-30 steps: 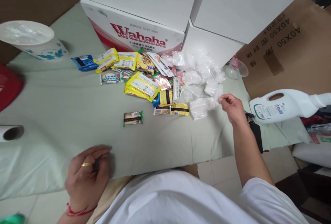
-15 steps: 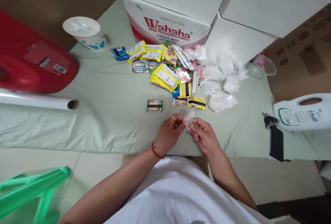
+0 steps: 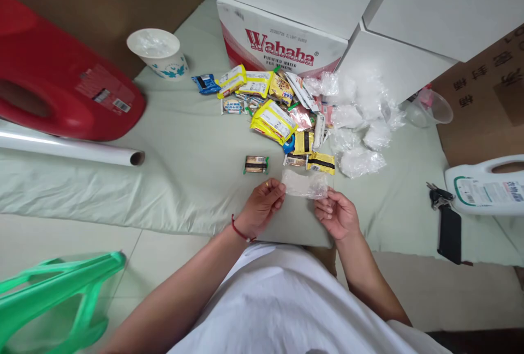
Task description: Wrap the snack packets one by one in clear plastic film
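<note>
Left hand (image 3: pixel 261 208) and right hand (image 3: pixel 339 215) pinch opposite ends of clear bag (image 3: pixel 304 185); uneven tugging could tear it.

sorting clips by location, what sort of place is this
Possibly a home or small storeroom: a cloth-covered table holds snack packets, with a Wahaha water carton standing behind them.

Illumination was soft and moderate. The white roll (image 3: pixel 82 148) showed glare; the green stool (image 3: pixel 82 279) appeared blurred.
</note>
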Demonstrator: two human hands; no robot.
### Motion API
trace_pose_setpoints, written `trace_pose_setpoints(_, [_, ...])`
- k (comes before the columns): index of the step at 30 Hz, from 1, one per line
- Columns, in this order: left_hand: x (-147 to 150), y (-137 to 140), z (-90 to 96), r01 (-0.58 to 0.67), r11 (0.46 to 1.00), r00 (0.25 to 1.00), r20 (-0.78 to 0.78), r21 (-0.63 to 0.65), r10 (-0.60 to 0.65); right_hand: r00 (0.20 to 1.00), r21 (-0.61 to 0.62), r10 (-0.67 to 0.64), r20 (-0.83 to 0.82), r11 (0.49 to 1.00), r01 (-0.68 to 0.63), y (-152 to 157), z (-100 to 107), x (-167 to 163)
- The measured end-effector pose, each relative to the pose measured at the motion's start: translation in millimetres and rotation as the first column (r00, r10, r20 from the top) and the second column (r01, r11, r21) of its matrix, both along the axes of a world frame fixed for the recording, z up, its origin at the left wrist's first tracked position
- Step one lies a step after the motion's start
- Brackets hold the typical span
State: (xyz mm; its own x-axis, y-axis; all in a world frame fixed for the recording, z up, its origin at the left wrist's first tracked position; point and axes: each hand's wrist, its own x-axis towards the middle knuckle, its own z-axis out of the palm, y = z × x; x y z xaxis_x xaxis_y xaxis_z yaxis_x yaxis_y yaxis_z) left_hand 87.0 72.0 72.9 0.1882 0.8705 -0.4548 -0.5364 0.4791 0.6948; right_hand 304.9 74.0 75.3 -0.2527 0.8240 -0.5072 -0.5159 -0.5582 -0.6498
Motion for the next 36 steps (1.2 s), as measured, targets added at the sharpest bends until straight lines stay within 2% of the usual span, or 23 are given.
trace_pose_setpoints(2, [-2, 0, 0.6, -0.026, 0.999, 1.0, -0.012, 0.021, 0.026, 0.973, 0.064, -0.019, 0.232, 0.998, 0.004, -3, -2, 1])
trace_pose_setpoints(3, [-2, 0, 0.5, -0.033, 0.998, 0.999, -0.038, 0.044, 0.034, 0.921, 0.139, -0.077, 0.382, 0.99, 0.025, -4, -2, 2])
trace_pose_setpoints(5, [-3, -1, -0.8, -0.016, 0.995, 0.995, -0.101, 0.098, 0.025, 0.731, 0.381, -0.256, 0.632, 0.925, -0.006, -6, 3, 4])
trace_pose_setpoints(7, [-1, -3, -3.1, 0.04, 0.99, 0.989, -0.145, 0.134, -0.021, 0.536, 0.572, -0.387, 0.75, 0.786, -0.233, -6, 13, 5])
trace_pose_setpoints(8, [0, -4, -4.4, 0.073, 0.987, 0.986, -0.157, 0.142, -0.051, 0.476, 0.596, -0.4, 0.784, 0.701, -0.392, -4, 17, 4])
trace_pose_setpoints(10, [3, -6, -6.5, 0.124, 0.982, 0.982, -0.158, 0.143, -0.101, 0.427, 0.549, -0.345, 0.836, 0.537, -0.64, -1, 23, 1])
trace_pose_setpoints(11, [4, -7, -7.1, 0.138, 0.981, 0.982, -0.149, 0.138, -0.117, 0.433, 0.52, -0.288, 0.854, 0.484, -0.704, 1, 22, -2])
trace_pose_setpoints(12, [4, -7, -7.3, 0.146, 0.98, 0.982, -0.135, 0.132, -0.128, 0.454, 0.503, -0.223, 0.863, 0.467, -0.727, 2, 20, -4])
trace_pose_setpoints(13, [3, -8, -7.1, 0.15, 0.981, 0.984, -0.118, 0.125, -0.136, 0.488, 0.497, -0.159, 0.858, 0.493, -0.714, 3, 17, -5])
trace_pose_setpoints(15, [-3, -8, -5.9, 0.157, 0.981, 0.985, -0.092, 0.112, -0.147, 0.576, 0.482, -0.074, 0.814, 0.64, -0.598, 3, 8, -6])
trace_pose_setpoints(17, [-13, -8, -4.3, 0.172, 0.979, 0.983, -0.09, 0.11, -0.163, 0.641, 0.438, -0.069, 0.765, 0.785, -0.438, 1, -1, -2])
trace_pose_setpoints(18, [-18, -8, -3.7, 0.183, 0.977, 0.98, -0.1, 0.11, -0.172, 0.639, 0.433, -0.112, 0.761, 0.821, -0.372, 0, -3, 2])
trace_pose_setpoints(19, [-24, -9, -3.4, 0.188, 0.976, 0.978, -0.115, 0.107, -0.176, 0.6, 0.453, -0.186, 0.778, 0.827, -0.332, 1, -5, 7])
trace_pose_setpoints(20, [-30, -9, -3.5, 0.188, 0.977, 0.976, -0.133, 0.102, -0.174, 0.514, 0.492, -0.287, 0.809, 0.809, -0.323, 2, -6, 14])
trace_pose_setpoints(22, [-39, -12, -5.0, 0.166, 0.983, 0.975, -0.166, 0.084, -0.15, 0.235, 0.558, -0.506, 0.83, 0.736, -0.384, 9, -8, 30])
trace_pose_setpoints(23, [-44, -13, -6.3, 0.152, 0.986, 0.974, -0.181, 0.073, -0.137, 0.088, 0.553, -0.579, 0.81, 0.707, -0.44, 15, -10, 40])
trace_pose_setpoints(24, [-47, -15, -7.7, 0.139, 0.988, 0.973, -0.194, 0.063, -0.124, -0.033, 0.521, -0.614, 0.789, 0.696, -0.495, 22, -13, 50])
trace_pose_setpoints(25, [-50, -17, -9.1, 0.129, 0.99, 0.972, -0.205, 0.055, -0.116, -0.118, 0.473, -0.617, 0.778, 0.699, -0.537, 31, -18, 61])
trace_pose_setpoints(26, [-52, -19, -10.4, 0.125, 0.991, 0.97, -0.214, 0.047, -0.112, -0.169, 0.422, -0.6, 0.782, 0.709, -0.566, 42, -22, 71])
trace_pose_setpoints(28, [-56, -24, -12.3, 0.121, 0.992, 0.968, -0.225, 0.034, -0.111, -0.214, 0.351, -0.555, 0.804, 0.733, -0.582, 67, -32, 90])
trace_pose_setpoints(31, [-57, -29, -12.8, 0.125, 0.992, 0.966, -0.23, 0.026, -0.116, -0.255, 0.317, -0.514, 0.819, 0.776, -0.546, 112, -41, 108])
trace_pose_setpoints(34, [-56, -33, -12.0, 0.105, 0.993, 0.964, -0.251, 0.048, -0.09, -0.269, 0.28, -0.475, 0.838, 0.797, -0.536, 150, -38, 115])
trace_pose_setpoints(36, [-55, -34, -11.7, 0.089, 0.993, 0.96, -0.273, 0.078, -0.065, -0.264, 0.242, -0.446, 0.855, 0.795, -0.557, 162, -31, 115])
